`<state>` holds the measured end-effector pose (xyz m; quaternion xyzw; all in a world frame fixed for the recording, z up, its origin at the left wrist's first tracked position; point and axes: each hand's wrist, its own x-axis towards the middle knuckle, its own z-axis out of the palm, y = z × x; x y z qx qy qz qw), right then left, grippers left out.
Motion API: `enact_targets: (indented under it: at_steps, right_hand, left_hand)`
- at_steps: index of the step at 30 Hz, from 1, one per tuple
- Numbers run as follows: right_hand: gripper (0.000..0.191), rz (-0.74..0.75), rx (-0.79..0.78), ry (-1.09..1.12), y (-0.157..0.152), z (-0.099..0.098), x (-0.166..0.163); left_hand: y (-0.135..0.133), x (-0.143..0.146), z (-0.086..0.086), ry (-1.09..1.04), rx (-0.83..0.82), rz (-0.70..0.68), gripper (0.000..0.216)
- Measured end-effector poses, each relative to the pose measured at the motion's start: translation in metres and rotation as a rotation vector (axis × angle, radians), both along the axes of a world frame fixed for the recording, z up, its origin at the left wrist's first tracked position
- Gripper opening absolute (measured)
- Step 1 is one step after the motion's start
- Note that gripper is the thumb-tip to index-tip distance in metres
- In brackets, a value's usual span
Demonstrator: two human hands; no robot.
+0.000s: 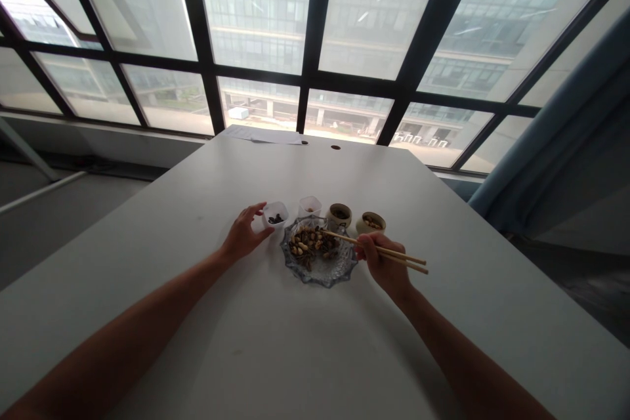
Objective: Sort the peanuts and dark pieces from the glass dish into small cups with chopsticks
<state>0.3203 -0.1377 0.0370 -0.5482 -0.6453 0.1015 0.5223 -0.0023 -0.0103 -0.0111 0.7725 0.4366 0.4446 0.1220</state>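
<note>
My left hand (243, 234) grips a small white plastic cup (283, 216) from its left side, fingers behind and thumb in front. Some dark pieces (276, 218) lie inside that cup. In my right hand (384, 264) is a pair of wooden chopsticks (401, 259), their tips over a clear glass dish (335, 273) with a scalloped rim. Mixed nuts and seeds (308, 244) are heaped in the dish, mostly towards its left and back. Whether the tips pinch a piece is too small to tell.
Behind the dish stand a second white cup (310, 203), a tan cup (339, 212) with dark contents and another tan cup (364, 226) holding nuts. Papers (263, 136) lie at the far end of the white table (236, 341), before large windows. A blue curtain (551, 105) hangs right.
</note>
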Motion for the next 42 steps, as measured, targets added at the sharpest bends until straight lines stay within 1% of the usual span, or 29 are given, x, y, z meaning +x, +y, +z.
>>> enact_targets:
  at_steps: [5, 9, 12, 15, 18, 20, 22, 24, 26, 28, 30, 31, 35, 36, 37, 38, 40, 42]
  right_hand:
    - [0.04, -0.004, 0.066, -0.132, -0.005, 0.008, -0.012]
    - [0.039, 0.025, 0.113, -0.229, -0.008, 0.011, -0.024]
    - [0.041, 0.028, 0.115, -0.239, -0.009, 0.009, -0.025]
    - [0.041, 0.017, 0.102, -0.194, -0.008, 0.007, -0.021]
    - [0.042, 0.003, 0.043, -0.051, -0.007, 0.007, -0.016]
    - [0.044, -0.024, -0.012, 0.155, -0.004, 0.007, -0.015]
    - [0.048, -0.044, -0.064, 0.407, 0.001, 0.007, -0.014]
    - [0.053, -0.032, -0.106, 0.603, 0.006, 0.006, -0.014]
    - [0.054, 0.004, -0.129, 0.703, 0.01, 0.006, -0.015]
    - [0.053, 0.028, -0.135, 0.737, 0.01, 0.005, -0.015]
    - [0.052, 0.023, -0.111, 0.701, 0.008, 0.005, -0.015]
    - [0.049, 0.014, -0.076, 0.639, 0.005, 0.004, -0.014]
    - [0.031, 0.053, 0.125, 0.164, -0.009, 0.004, -0.006]
    - [0.027, 0.06, 0.164, 0.083, -0.011, 0.005, -0.004]
    - [0.026, 0.053, 0.193, 0.047, -0.011, 0.007, -0.002]
    - [0.026, 0.031, 0.215, 0.058, -0.011, 0.01, 0.0]
    - [0.032, -0.041, 0.241, 0.164, -0.006, 0.017, 0.003]
    - [0.038, -0.113, 0.243, 0.284, 0.002, 0.025, 0.009]
  left_hand:
    - [-0.001, 0.001, 0.0, 0.008, 0.029, -0.015, 0.06]
    - [-0.001, 0.002, -0.002, 0.005, 0.038, -0.037, 0.06]
    - [0.0, 0.001, -0.004, -0.003, 0.038, -0.044, 0.061]
    - [0.0, 0.0, -0.004, -0.002, 0.034, -0.034, 0.061]
    - [0.0, 0.0, -0.003, 0.002, 0.033, -0.032, 0.061]
    - [-0.001, 0.0, -0.002, 0.004, 0.039, -0.033, 0.06]
    - [-0.002, 0.0, -0.001, 0.003, 0.052, -0.036, 0.06]
    - [-0.002, 0.0, 0.0, 0.001, 0.066, -0.043, 0.058]
    - [-0.003, 0.001, 0.001, -0.001, 0.074, -0.054, 0.057]
    - [-0.003, 0.001, 0.002, -0.002, 0.075, -0.062, 0.055]
    - [-0.004, 0.001, 0.002, 0.001, 0.066, -0.063, 0.055]
    - [-0.004, 0.001, 0.001, 0.003, 0.057, -0.062, 0.056]
    - [-0.001, 0.0, -0.001, 0.019, -0.023, -0.017, 0.061]
    - [0.0, 0.0, -0.001, 0.026, -0.053, 0.002, 0.062]
    - [0.001, -0.001, -0.001, 0.036, -0.085, 0.02, 0.063]
    - [0.002, -0.002, 0.001, 0.049, -0.116, 0.035, 0.066]
    - [0.003, -0.003, 0.007, 0.077, -0.15, 0.064, 0.072]
    - [0.002, 0.002, 0.02, 0.115, -0.116, 0.098, 0.078]
